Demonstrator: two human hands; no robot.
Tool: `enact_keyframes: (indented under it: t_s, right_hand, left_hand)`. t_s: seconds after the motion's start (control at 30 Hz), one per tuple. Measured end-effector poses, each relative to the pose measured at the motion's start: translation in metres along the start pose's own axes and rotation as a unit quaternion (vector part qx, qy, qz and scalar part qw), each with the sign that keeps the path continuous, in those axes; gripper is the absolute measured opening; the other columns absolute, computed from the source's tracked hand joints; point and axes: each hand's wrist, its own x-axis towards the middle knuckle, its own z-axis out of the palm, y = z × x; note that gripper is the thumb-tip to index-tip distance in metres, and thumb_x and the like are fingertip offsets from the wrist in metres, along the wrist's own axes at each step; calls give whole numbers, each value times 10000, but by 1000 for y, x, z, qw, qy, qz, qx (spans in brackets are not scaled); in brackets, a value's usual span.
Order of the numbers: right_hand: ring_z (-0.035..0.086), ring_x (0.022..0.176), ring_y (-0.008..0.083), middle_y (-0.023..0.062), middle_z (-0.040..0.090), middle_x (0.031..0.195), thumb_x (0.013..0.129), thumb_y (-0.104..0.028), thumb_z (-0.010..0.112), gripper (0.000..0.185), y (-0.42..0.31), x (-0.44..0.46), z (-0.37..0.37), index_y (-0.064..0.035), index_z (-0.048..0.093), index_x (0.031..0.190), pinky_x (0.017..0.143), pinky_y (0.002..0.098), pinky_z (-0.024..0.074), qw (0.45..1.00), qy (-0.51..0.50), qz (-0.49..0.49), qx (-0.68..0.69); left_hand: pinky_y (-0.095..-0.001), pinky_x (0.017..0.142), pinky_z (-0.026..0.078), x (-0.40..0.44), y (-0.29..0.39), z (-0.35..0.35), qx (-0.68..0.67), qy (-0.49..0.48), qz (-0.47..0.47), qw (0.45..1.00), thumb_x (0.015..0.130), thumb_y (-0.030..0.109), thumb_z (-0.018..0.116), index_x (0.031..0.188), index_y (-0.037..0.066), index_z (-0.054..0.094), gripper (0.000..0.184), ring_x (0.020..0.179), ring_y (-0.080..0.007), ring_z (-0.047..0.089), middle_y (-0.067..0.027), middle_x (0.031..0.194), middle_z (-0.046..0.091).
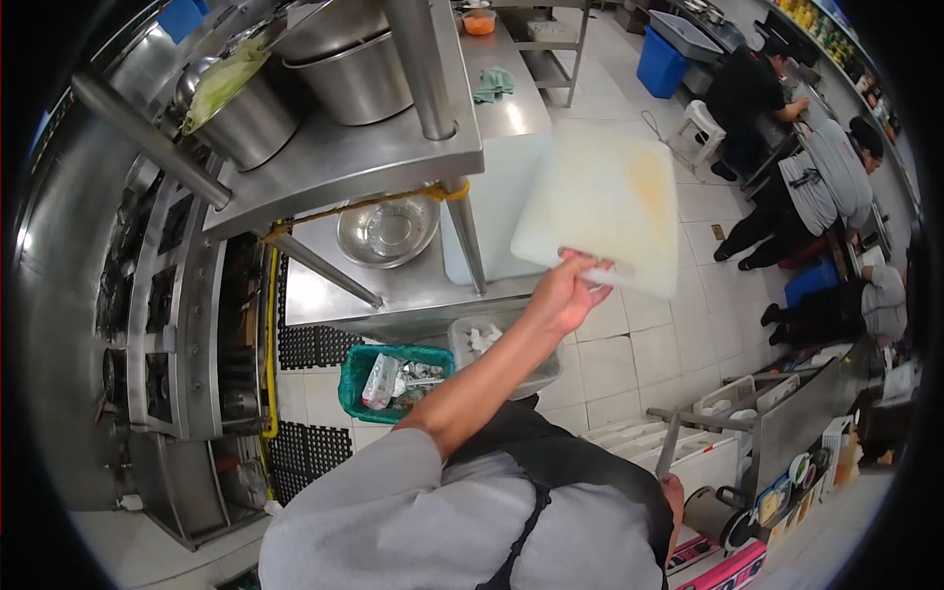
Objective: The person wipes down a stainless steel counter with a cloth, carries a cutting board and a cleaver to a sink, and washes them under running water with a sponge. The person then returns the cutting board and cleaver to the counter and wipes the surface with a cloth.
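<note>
My left hand (568, 293) is closed on the edge of a white cutting board (595, 202), with the fingers at its handle slot. The board is tilted and held out over the counter's edge, and a yellowish stain shows on it. Under and beside it, another pale cutting board (503, 192) lies flat on the steel counter. At my right side, my right hand (674, 495) grips a knife (669, 445) with its blade pointing up. Part of that hand is hidden behind my apron.
A metal colander (390, 231) sits beneath the steel shelf (344, 167), which carries pots. Below stand a green-lined bin (349, 382) and a clear plastic tub (544, 377). Stoves line the left. Several people work at the right, near a white stool (700, 123).
</note>
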Motion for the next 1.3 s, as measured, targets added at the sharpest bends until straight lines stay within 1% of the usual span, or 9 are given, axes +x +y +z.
enact_keyframes:
  t_s: [0.17,0.23,0.4,0.53,0.63,0.73,0.93,1.17,1.3]
  right_hand:
    - [507,448,148,31,511,669,830,-110,720,252,-29,55,-15,-54,499,937,436,304,455,999,-31,-8,10]
    - [515,444,150,34,521,666,837,-105,716,253,-45,76,-19,-48,499,953,426,311,464,998,-64,-4,-6]
    - [525,440,144,36,536,663,847,-87,711,265,-43,167,-29,-15,522,1019,413,324,481,990,-122,64,18]
    - [528,452,146,33,527,662,840,-68,709,257,-54,253,-42,-37,523,1015,418,327,476,982,-158,91,51]
    - [522,466,157,33,504,672,846,-47,690,238,-61,321,-52,-53,509,1000,413,343,467,974,-191,95,71]
    - [516,468,158,36,500,672,847,-47,686,243,-66,370,-68,-50,503,1007,411,343,464,971,-191,122,72]
    - [532,477,181,52,513,669,825,-65,702,254,-89,451,-122,-46,500,977,424,359,479,975,-186,115,45]
    - [557,463,189,79,552,672,790,-43,707,255,-137,547,-139,-22,507,947,414,368,469,979,-179,36,-91]
    - [542,458,179,61,528,696,815,-25,677,274,-259,550,-113,-13,487,1012,405,359,461,969,-236,-29,-74]
  left_hand:
    - [-545,1087,414,54,24,-16,-50,65,110,991,901,8,651,1040,217,498,294,1408,-280,482,-9,1325,564]
    - [-546,1102,382,57,27,-32,-74,99,136,983,893,-9,655,1015,230,471,325,1409,-274,481,11,1252,582]
    - [-505,1108,402,43,25,-80,2,173,117,978,902,69,720,1061,211,500,307,1375,-302,525,-34,1267,594]
    - [-383,939,549,45,18,-120,-28,327,1,945,991,119,612,1342,57,472,384,1286,-342,589,-164,1319,580]
    - [-361,761,601,57,7,-124,93,433,40,896,1050,149,508,1326,35,481,300,1168,-394,664,-199,1379,571]
    - [-369,755,623,75,7,-145,99,500,74,857,1021,86,515,1332,-3,447,331,1124,-441,665,-236,1331,568]
    - [-243,441,518,78,23,-129,105,593,37,797,1025,88,470,1376,-20,446,367,1035,-479,703,-269,1349,583]
    - [-245,356,410,90,36,-137,223,641,33,733,958,67,569,1287,-40,519,350,802,-370,759,-254,1148,689]
    - [-263,337,422,93,22,-144,280,668,36,688,921,77,624,1173,-47,574,286,756,-313,753,-241,1063,705]
